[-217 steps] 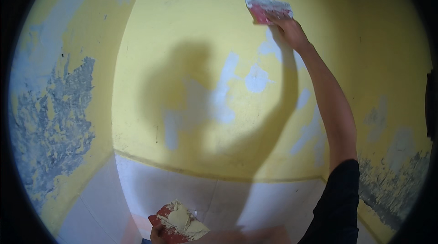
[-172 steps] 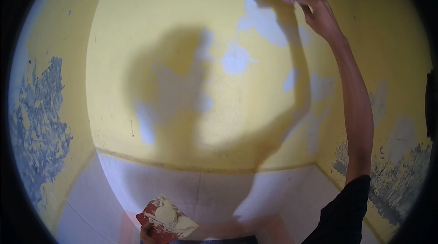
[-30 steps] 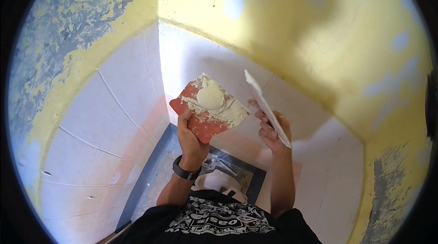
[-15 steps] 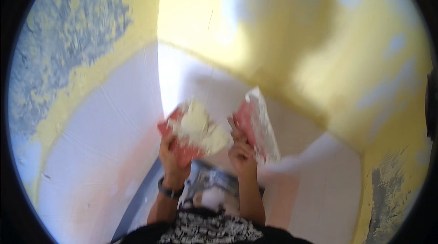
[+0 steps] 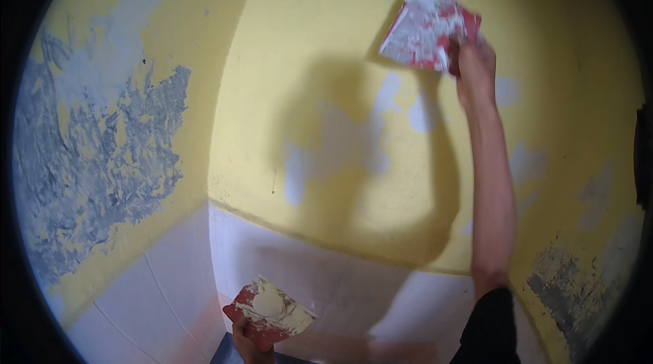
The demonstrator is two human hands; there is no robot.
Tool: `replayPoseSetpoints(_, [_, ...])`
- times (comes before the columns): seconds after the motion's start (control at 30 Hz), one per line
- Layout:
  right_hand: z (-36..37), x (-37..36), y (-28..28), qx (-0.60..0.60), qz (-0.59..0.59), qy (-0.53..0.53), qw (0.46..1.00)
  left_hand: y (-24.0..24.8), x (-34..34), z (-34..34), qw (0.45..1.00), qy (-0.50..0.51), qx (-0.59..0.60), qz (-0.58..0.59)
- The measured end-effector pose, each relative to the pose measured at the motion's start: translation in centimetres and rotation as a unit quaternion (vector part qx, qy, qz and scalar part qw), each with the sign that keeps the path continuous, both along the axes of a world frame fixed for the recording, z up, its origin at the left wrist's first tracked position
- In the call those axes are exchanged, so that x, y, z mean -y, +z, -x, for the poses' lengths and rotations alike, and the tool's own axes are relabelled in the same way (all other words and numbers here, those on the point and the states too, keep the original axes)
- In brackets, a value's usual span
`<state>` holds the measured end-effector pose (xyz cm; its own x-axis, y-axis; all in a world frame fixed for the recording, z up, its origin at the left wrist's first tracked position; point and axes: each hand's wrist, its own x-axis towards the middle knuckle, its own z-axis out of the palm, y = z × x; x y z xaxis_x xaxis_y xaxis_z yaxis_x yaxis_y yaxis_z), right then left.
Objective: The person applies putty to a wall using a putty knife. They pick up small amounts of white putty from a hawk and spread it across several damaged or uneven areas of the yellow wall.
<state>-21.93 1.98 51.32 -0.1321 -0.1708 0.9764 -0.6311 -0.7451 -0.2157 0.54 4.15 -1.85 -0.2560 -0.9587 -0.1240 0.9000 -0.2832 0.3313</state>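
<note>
High on the yellow wall [image 5: 320, 10], my right hand [image 5: 475, 64] grips a wide red putty spreader [image 5: 428, 27] smeared with whitish filler. Its far-left edge lies close beside its own shadow on the wall; I cannot tell whether it touches. Low down, my left hand [image 5: 246, 346] holds a second red putty spreader [image 5: 266, 335], tilted face up. A thick mound of cream putty [image 5: 269, 301] covers much of that one. My left thumb lies over its near corner, while the remaining fingers are mostly hidden beneath.
Pale filler patches [image 5: 340, 139] dot the yellow wall. The left wall has a large rough grey area [image 5: 102, 153], and another grey scraped patch [image 5: 568, 289] shows at lower right. Whitish panelling [image 5: 143, 309] runs along the lower walls. My shadow falls across the wall ahead.
My right hand has risen from beside the left one to high on the wall with its spreader. My left hand sits lower in view, still holding the loaded spreader. The view has tilted upward.
</note>
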Motion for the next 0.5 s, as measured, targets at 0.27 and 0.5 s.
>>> replayPoseSetpoints(0.27, [-7.3,8.8,7.5,-0.43,0.073,-0.495,0.752,-2.6,0.5,-0.4,0.995,0.01,-0.099,-0.01])
replayPoseSetpoints(0.5, [0.1,12.8,7.3,-0.533,0.067,-0.566,0.625,-7.5,1.7,2.6,0.99,0.088,0.068,0.089])
